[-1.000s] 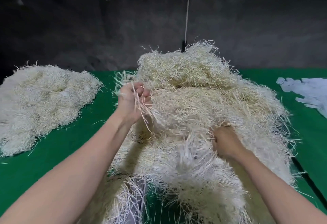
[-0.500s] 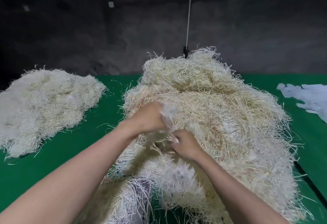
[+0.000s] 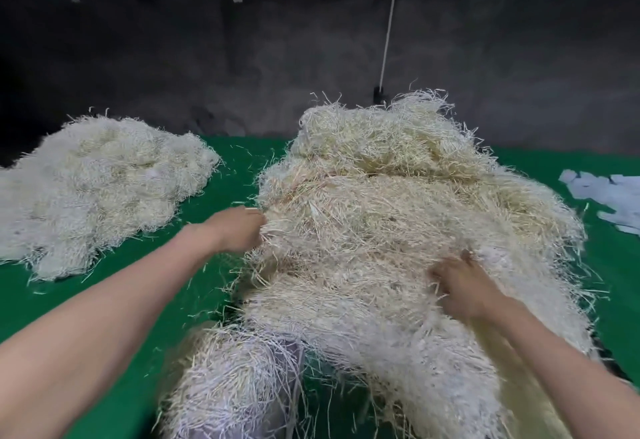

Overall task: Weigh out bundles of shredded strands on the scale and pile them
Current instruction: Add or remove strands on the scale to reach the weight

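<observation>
head cam | wide-angle | faces forward and down over green table | close above strand heap | only view

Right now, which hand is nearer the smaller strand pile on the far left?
Left. The left hand sits at the left edge of the big heap, a strip of green cloth away from the smaller pile. The right hand is on the heap's right side, farther off.

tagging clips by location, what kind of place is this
Probably a small workshop or packing room: a green-covered table holds a big mound of shredded strands and a second pile to its left, with a bare dark wall behind.
</observation>
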Demonstrator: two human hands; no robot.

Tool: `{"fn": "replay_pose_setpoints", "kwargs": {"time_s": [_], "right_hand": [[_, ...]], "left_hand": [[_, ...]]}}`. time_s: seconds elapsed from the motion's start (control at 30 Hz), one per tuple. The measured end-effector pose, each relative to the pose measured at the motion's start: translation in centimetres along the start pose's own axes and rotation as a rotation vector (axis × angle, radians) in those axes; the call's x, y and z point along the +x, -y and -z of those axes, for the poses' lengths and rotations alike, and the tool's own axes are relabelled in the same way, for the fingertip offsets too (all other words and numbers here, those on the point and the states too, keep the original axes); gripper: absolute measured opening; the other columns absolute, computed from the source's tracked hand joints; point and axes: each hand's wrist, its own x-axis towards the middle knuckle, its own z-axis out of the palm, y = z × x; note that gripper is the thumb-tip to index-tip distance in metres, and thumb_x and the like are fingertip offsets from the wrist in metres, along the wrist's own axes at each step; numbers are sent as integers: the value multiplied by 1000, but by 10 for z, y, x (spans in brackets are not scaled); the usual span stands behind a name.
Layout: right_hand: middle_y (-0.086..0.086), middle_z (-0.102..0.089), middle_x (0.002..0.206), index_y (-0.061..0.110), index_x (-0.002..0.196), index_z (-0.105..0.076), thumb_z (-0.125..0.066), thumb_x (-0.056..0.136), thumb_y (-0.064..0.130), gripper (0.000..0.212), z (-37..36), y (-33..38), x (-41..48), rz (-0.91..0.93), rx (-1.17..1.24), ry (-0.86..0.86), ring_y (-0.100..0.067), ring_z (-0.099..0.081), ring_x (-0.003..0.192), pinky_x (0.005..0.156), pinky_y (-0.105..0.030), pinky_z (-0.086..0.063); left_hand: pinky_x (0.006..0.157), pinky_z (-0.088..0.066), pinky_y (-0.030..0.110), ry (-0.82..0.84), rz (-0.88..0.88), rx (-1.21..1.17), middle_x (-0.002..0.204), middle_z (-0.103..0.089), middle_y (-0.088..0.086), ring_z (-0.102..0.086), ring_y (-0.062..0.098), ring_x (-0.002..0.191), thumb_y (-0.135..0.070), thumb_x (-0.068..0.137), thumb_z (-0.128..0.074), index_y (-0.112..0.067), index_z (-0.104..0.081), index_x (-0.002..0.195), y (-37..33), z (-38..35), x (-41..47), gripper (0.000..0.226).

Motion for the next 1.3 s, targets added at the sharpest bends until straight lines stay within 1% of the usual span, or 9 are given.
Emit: {"fn": "replay_pose_setpoints", "kwargs": {"time_s": [0.17,0.4,0.67,0.73,0.83,0.93,1.03,1.17,1.3], "right_hand": [[15,-34,144,38,142,-24,-74,73,37,86,86,61,-20,235,261,-47,-9,-31,134,117,-44,-13],[7,-6,157,47,145,-8,-80,34,67,134,137,195,-45,339,1343,34,-19,-24,140,111,-43,-27],[1,-74,91,19,101,-71,-63,83,14,20,117,271,-41,-34,2011,20,-11,-71,77,58,-23,-55],[-6,-74,86,18,83,-71,-61,84,1,20,116,271,-41,-180,2022,-25,-16,-70,69,51,-22,-53],[-13,-65,115,2,123,-50,-63,80,-2,44,110,282,-41,-288,1977,-75,-24,-65,101,74,-30,-55],[-15,-67,112,6,123,-54,-63,80,1,44,98,299,-40,-316,1969,-57,-27,-66,98,78,-37,-56],[-4,-71,83,13,110,-60,-62,83,1,30,83,308,-46,-229,1820,-41,-9,-66,57,46,-20,-50],[0,-61,104,20,92,-62,-67,79,0,24,53,293,-55,-164,1409,-39,-13,-62,87,70,-21,-51],[3,-65,80,19,78,-64,-64,83,-1,21,21,293,-69,-197,1166,-94,-4,-56,63,59,-16,-50]], "left_hand": [[101,-40,25,-265,-115,-51,129,-57,5,-55,20,115,3,90,-42,-10,-49,135,-9,8,-22,47],[67,-47,35,-704,-447,-148,75,-55,7,-47,21,74,1,83,-42,-4,-63,79,-31,39,-81,22],[99,-38,20,-275,-351,-755,124,-57,-13,-52,3,113,-7,78,-71,-28,-67,110,1,28,-115,38],[95,-49,28,-290,-326,-1112,108,-65,-24,-60,-2,102,-9,77,-71,-42,-70,93,19,29,-127,36],[96,-49,43,-613,-102,-1242,110,-64,-21,-60,10,103,-18,81,-68,-46,-67,93,39,14,-129,31],[98,-43,38,-331,-139,-1256,135,-41,-20,-49,4,111,-19,88,-61,-41,-48,129,42,-14,-126,49],[78,-50,25,-281,-78,-1265,107,-59,-20,-59,-10,81,-3,87,-60,-35,-64,101,39,-44,-130,34],[57,-52,22,-346,55,-1218,120,-58,-5,-62,-3,70,4,85,-61,-26,-58,103,46,-82,-131,35],[89,-45,28,-251,62,-1091,110,-62,-11,-55,1,92,-17,85,-68,-29,-62,87,45,-121,-128,14]]}}
